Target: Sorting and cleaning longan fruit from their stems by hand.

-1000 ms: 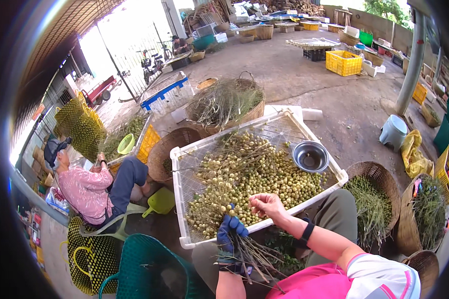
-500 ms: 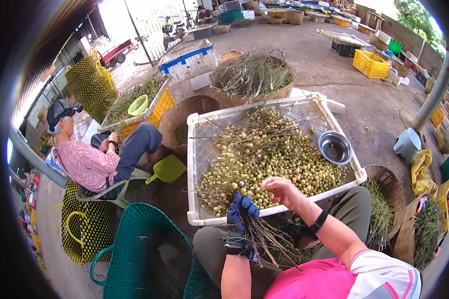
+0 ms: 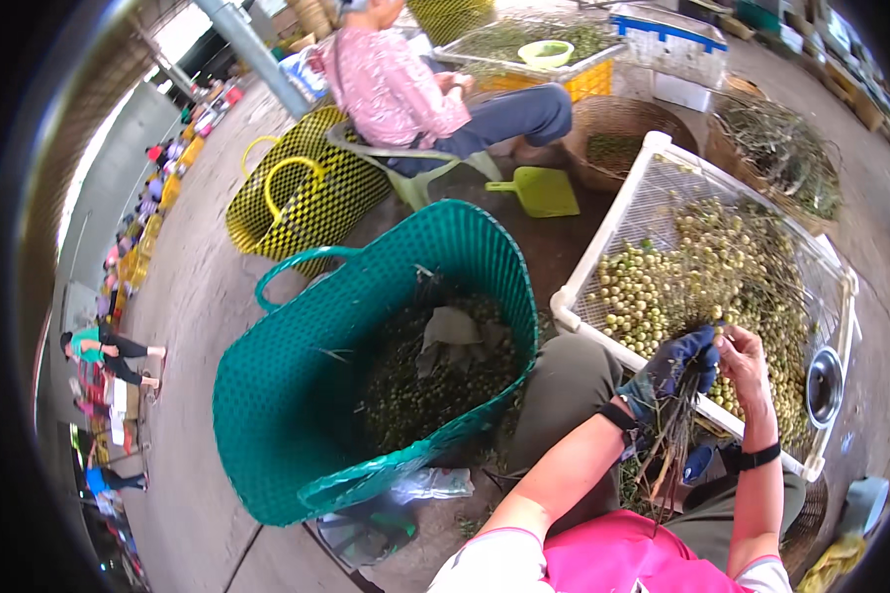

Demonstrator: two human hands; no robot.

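Note:
My left hand, in a dark blue glove, is closed around a bundle of thin brown stems whose cut ends hang down over my lap. Bare, my right hand pinches a small round fruit at the top of that bundle, its fingertips close against the glove. Both hands are over the near edge of a white mesh tray. Small yellow-green fruits are heaped on it, mixed with twigs. A metal bowl sits at the tray's right side.
A big teal woven basket stands left of my knee, with loose fruits and debris inside. Beyond it are a yellow-black woven basket, a green dustpan and a seated person. A wicker basket of stems stands behind the tray.
My view has swung left, bringing the teal basket to the middle. My right hand has come in from beside the bundle to its top, against the gloved hand, which still holds the stems.

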